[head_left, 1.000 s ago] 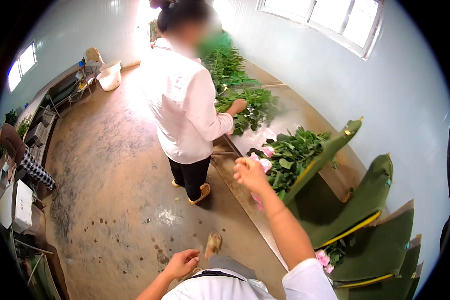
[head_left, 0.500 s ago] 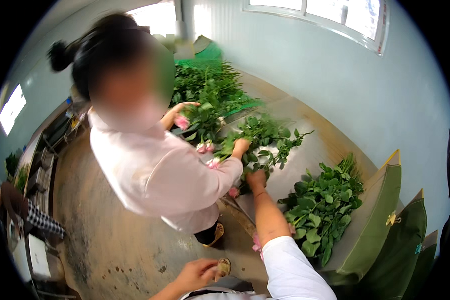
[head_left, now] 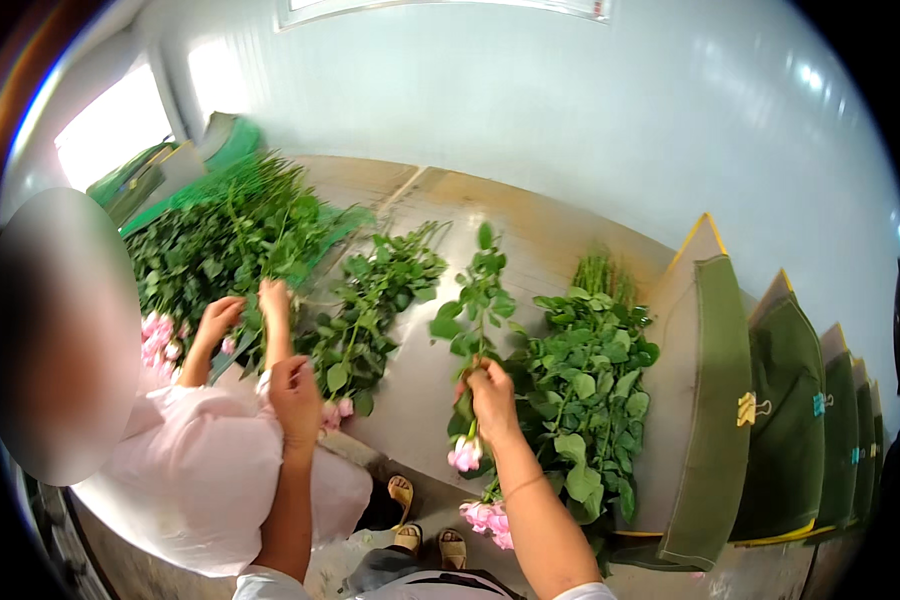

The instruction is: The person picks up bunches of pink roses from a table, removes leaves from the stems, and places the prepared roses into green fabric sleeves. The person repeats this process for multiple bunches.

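My right hand (head_left: pixel 492 400) is closed round the stem of a pink rose (head_left: pixel 465 453), whose bloom hangs below the fingers and whose leafy stem points away from me. It is beside the left edge of a heap of leafy roses (head_left: pixel 590 385) with pink blooms (head_left: pixel 488 522) toward me. My left hand (head_left: pixel 295 400) is raised with its fingers curled, and nothing shows sticking out of it. It overlaps the co-worker's sleeve in view. Just right of it a smaller bunch of roses (head_left: pixel 355 310) lies on the metal table (head_left: pixel 420 360).
At left a co-worker in a pale pink top (head_left: pixel 180 450) has both hands (head_left: pixel 270 305) at a large rose pile (head_left: pixel 220 230) on green netting (head_left: pixel 160 212). Green fabric-covered panels (head_left: pixel 720 400) with binder clips (head_left: pixel 750 408) stand along the right. A pale wall (head_left: pixel 450 90) rises behind.
The view has swung right. My right hand has moved from the bunch near the co-worker toward the right-hand heap, now with a rose in it. My left hand has risen from low near my body.
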A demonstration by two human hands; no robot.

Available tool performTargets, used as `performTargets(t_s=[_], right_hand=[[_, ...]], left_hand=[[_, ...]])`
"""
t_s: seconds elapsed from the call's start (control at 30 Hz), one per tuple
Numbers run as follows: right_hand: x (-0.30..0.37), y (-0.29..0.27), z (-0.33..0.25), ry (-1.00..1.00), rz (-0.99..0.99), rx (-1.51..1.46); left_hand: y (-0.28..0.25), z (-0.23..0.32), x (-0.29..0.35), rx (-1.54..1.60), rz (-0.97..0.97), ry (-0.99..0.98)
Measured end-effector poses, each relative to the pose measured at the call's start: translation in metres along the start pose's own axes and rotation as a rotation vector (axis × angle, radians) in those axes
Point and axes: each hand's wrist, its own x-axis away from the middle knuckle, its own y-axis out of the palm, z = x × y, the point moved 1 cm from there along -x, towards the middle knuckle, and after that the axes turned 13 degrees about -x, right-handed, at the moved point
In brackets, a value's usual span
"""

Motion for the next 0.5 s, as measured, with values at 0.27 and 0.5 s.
performTargets(t_s=[0.27,0.5], right_hand=[[0.071,-0.023,-0.008,-0.104,-0.007,0.203],[0.034,-0.005,0.036,0.078,0.224,0.154]], left_hand=[[0.036,-0.058,-0.09,-0.082,-0.321,0.0],[0.156,-0.083,-0.086,-1.058,-0.858,0.044]])
